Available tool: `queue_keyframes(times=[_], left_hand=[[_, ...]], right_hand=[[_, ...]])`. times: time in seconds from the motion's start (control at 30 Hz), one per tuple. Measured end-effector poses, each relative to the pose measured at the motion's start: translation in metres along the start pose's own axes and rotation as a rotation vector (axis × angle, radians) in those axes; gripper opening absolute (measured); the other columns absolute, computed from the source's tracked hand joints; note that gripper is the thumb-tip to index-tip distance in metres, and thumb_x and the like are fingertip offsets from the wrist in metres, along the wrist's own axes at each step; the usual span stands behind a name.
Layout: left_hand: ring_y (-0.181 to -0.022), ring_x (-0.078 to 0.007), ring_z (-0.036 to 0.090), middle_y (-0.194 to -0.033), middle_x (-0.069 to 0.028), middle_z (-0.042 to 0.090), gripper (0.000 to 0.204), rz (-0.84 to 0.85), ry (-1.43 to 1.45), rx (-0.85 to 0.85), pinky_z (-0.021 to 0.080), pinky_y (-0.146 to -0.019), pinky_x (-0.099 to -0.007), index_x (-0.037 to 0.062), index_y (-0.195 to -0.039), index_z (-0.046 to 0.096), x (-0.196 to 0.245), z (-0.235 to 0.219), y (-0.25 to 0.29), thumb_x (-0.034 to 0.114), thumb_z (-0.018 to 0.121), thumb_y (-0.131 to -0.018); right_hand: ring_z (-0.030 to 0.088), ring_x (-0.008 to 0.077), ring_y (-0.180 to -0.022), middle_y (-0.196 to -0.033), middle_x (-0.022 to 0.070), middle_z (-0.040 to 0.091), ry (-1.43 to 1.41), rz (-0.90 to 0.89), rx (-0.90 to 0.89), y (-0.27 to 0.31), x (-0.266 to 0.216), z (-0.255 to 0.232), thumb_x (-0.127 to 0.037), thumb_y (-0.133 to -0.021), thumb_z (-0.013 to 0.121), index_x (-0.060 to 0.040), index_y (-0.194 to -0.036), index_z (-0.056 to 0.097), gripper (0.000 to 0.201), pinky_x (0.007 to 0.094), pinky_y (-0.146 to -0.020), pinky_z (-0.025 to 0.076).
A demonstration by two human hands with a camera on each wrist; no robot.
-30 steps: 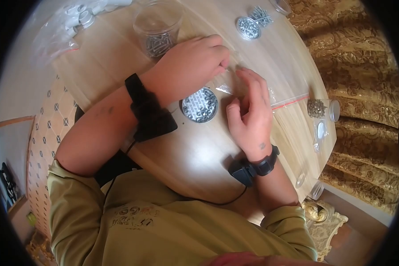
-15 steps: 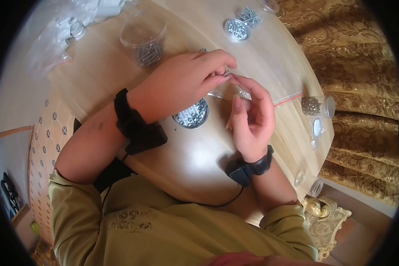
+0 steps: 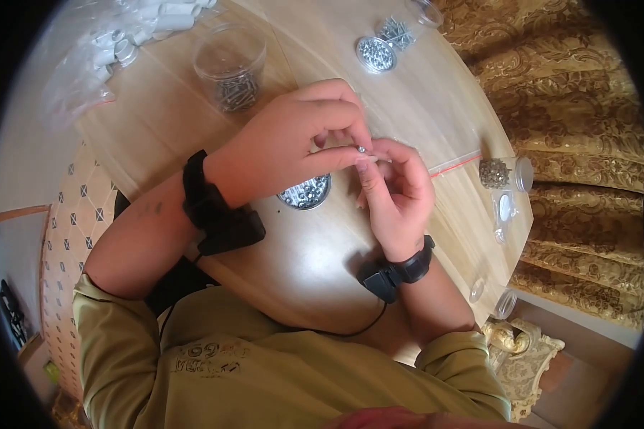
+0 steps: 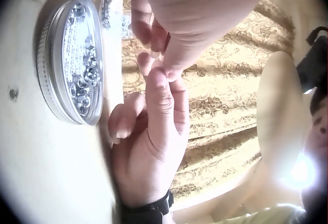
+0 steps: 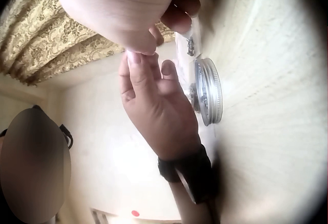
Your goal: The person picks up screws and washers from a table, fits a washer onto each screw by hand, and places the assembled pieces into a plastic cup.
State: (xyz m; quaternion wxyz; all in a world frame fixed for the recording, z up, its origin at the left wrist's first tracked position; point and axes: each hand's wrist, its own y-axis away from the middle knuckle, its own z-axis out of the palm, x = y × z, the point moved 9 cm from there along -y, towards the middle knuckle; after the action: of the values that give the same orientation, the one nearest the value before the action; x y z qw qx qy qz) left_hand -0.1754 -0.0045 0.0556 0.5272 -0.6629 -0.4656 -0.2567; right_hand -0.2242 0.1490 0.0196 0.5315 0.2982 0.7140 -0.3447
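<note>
In the head view my left hand [image 3: 300, 132] and right hand [image 3: 402, 204] meet above the table. Left thumb and forefinger pinch a small shiny metal piece [image 3: 362, 149], largely covered by fingertips; I cannot tell its kind. The right thumb and forefinger pinch at the same spot from the other side. Both wrist views show the thumbs tip to tip, the piece hidden. Just below the hands lies a round metal lid [image 4: 48, 65], holding silver nuts [image 4: 89, 72]; the left hand partly covers it in the head view.
A clear plastic tub [image 3: 211, 68] of screws [image 3: 237, 93] stands beyond the left hand. Further off are a lid of small metal parts [image 3: 376, 54] and loose screws [image 3: 399, 32]. A red-sealed zip bag [image 3: 456, 164] and a tipped jar [image 3: 506, 174] lie right, white fittings [image 3: 172, 18] upper left.
The left hand has drawn back toward the body with the small metal piece between its fingertips. The right hand's thumb and forefinger have closed in on it.
</note>
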Motion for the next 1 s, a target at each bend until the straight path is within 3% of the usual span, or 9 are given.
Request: queue_keyframes(times=[0.07, 0.27, 0.4, 0.5, 0.63, 0.7, 0.8, 0.87, 1.0], left_hand=[[-0.075, -0.0112, 0.058, -0.089, -0.0027, 0.066, 0.011, -0.023, -0.002, -0.018, 0.046, -0.063, -0.027, 0.0048, -0.1, 0.072, 0.001, -0.002, -0.001, 0.007, 0.079, -0.091], [-0.075, -0.009, 0.061, -0.085, -0.0027, 0.068, 0.01, -0.167, 0.043, -0.047, 0.049, -0.068, -0.0253, 0.0028, -0.1, 0.071, -0.002, 0.001, 0.005, 0.007, 0.077, -0.094], [-0.082, -0.0058, 0.063, -0.089, -0.003, 0.071, 0.011, -0.301, 0.133, -0.063, 0.052, -0.072, -0.0238, 0.0005, -0.104, 0.07, -0.011, 0.002, 0.01, 0.009, 0.073, -0.098], [-0.083, -0.0064, 0.064, -0.09, -0.0035, 0.071, 0.011, -0.31, 0.093, -0.071, 0.052, -0.074, -0.0234, 0.0006, -0.106, 0.07, -0.009, 0.001, 0.01, 0.009, 0.071, -0.099], [-0.082, -0.012, 0.066, -0.091, -0.0068, 0.071, 0.012, -0.285, 0.05, -0.044, 0.052, -0.073, -0.0268, 0.0011, -0.105, 0.07, -0.01, -0.002, 0.015, 0.011, 0.069, -0.1], [-0.077, -0.0208, 0.065, -0.087, -0.0105, 0.068, 0.015, -0.056, -0.252, -0.102, 0.051, -0.069, -0.0322, 0.0018, -0.105, 0.069, 0.002, -0.004, 0.016, 0.015, 0.069, -0.099], [-0.073, -0.0284, 0.06, -0.083, -0.0129, 0.063, 0.017, -0.104, -0.262, -0.173, 0.048, -0.066, -0.0372, 0.0028, -0.102, 0.068, 0.015, -0.005, 0.029, 0.019, 0.069, -0.097], [-0.072, -0.0285, 0.059, -0.082, -0.0125, 0.062, 0.015, -0.117, -0.267, -0.169, 0.047, -0.064, -0.0373, 0.0034, -0.099, 0.067, 0.013, -0.006, 0.038, 0.019, 0.069, -0.097], [-0.07, -0.0297, 0.057, -0.081, -0.0116, 0.061, 0.012, -0.215, -0.234, -0.15, 0.046, -0.063, -0.0381, 0.0049, -0.094, 0.065, 0.008, -0.008, 0.047, 0.016, 0.069, -0.096]], right_hand=[[0.06, 0.0032, -0.07, -0.084, -0.0008, 0.066, 0.032, -0.027, 0.023, 0.0, -0.005, 0.0, 0.004, -0.097, 0.071, 0.0015, -0.115, 0.069, 0.018, 0.0193, -0.064, 0.047], [0.059, 0.0035, -0.067, -0.085, -0.0007, 0.067, -0.104, -0.065, 0.015, -0.004, -0.012, 0.004, 0.005, -0.096, 0.072, 0.0006, -0.116, 0.069, 0.021, 0.0199, -0.063, 0.047], [0.058, 0.0034, -0.067, -0.086, -0.0006, 0.067, -0.048, -0.111, 0.036, -0.002, -0.009, -0.001, 0.006, -0.094, 0.074, 0.0001, -0.114, 0.069, 0.022, 0.0201, -0.062, 0.047], [0.058, 0.0035, -0.066, -0.088, -0.0002, 0.067, -0.004, -0.134, 0.06, -0.003, -0.011, -0.003, 0.005, -0.094, 0.074, 0.0005, -0.113, 0.069, 0.021, 0.0203, -0.061, 0.047], [0.058, 0.004, -0.067, -0.092, 0.0018, 0.069, -0.006, -0.155, 0.06, -0.002, -0.014, -0.001, 0.006, -0.094, 0.074, 0.0004, -0.111, 0.07, 0.019, 0.0209, -0.061, 0.048], [0.059, 0.0044, -0.068, -0.094, 0.0027, 0.07, 0.005, -0.149, 0.052, -0.002, -0.011, -0.001, 0.006, -0.094, 0.074, 0.0001, -0.11, 0.07, 0.018, 0.0214, -0.062, 0.048], [0.064, 0.0104, -0.073, -0.096, 0.0063, 0.073, 0.099, -0.239, -0.008, -0.001, -0.018, 0.002, 0.007, -0.091, 0.075, -0.0012, -0.106, 0.071, 0.017, 0.0246, -0.065, 0.051], [0.07, 0.0205, -0.081, -0.098, 0.0099, 0.075, 0.205, -0.337, -0.13, 0.0, -0.032, 0.015, 0.006, -0.088, 0.077, -0.0029, -0.105, 0.072, 0.02, 0.03, -0.071, 0.055], [0.072, 0.0286, -0.085, -0.1, 0.0118, 0.076, 0.306, -0.433, -0.188, 0.004, -0.042, 0.023, 0.005, -0.084, 0.078, -0.0047, -0.106, 0.073, 0.024, 0.0341, -0.073, 0.057]])
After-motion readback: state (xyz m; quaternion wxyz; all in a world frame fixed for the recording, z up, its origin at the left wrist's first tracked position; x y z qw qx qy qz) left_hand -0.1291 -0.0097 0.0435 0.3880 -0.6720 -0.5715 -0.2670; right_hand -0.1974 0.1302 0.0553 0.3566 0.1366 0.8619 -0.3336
